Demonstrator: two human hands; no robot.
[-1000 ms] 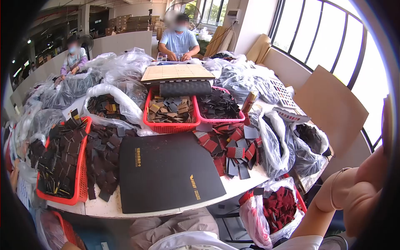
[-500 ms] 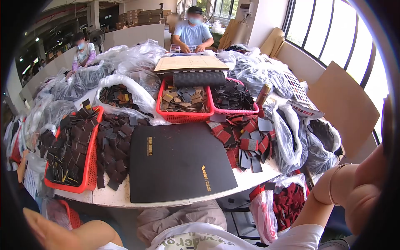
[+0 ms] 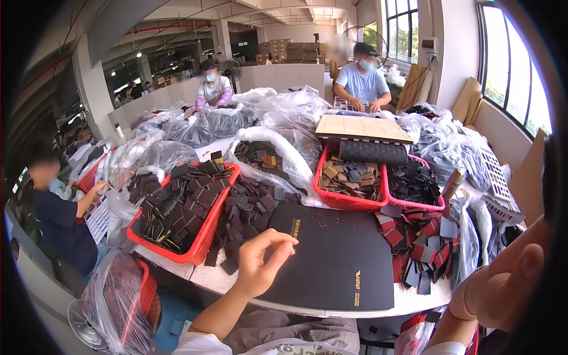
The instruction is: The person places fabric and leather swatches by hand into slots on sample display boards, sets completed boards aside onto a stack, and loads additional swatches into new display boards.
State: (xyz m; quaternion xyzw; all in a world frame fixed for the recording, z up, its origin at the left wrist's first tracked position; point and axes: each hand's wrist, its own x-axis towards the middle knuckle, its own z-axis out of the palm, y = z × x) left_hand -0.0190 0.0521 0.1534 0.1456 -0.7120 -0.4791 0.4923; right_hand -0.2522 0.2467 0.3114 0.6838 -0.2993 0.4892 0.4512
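Note:
My left hand (image 3: 266, 260) hovers over the left part of a black folder (image 3: 331, 260) with gold print, thumb and forefinger pinched together and nothing visible between them. My right hand (image 3: 503, 290) is raised close to the camera at the right edge; its fingers run into the dark border, so their grip is hidden. Left of the folder lies a loose heap of dark swatch pieces (image 3: 245, 213), beside a red basket (image 3: 198, 254) full of similar pieces. Red and grey swatches (image 3: 423, 248) are heaped at the folder's right.
Behind the folder stand a red basket (image 3: 349, 201) of brown pieces and a pink basket (image 3: 414, 204) of black ones, with a board (image 3: 364, 128) across them. Plastic bags (image 3: 290, 112) cover the table's back. Co-workers (image 3: 362, 83) are at the far side and left (image 3: 65, 213).
The view has swung left and up, bringing a co-worker at the left into sight. My left hand has come from the lower left edge to over the folder. My right hand stays raised.

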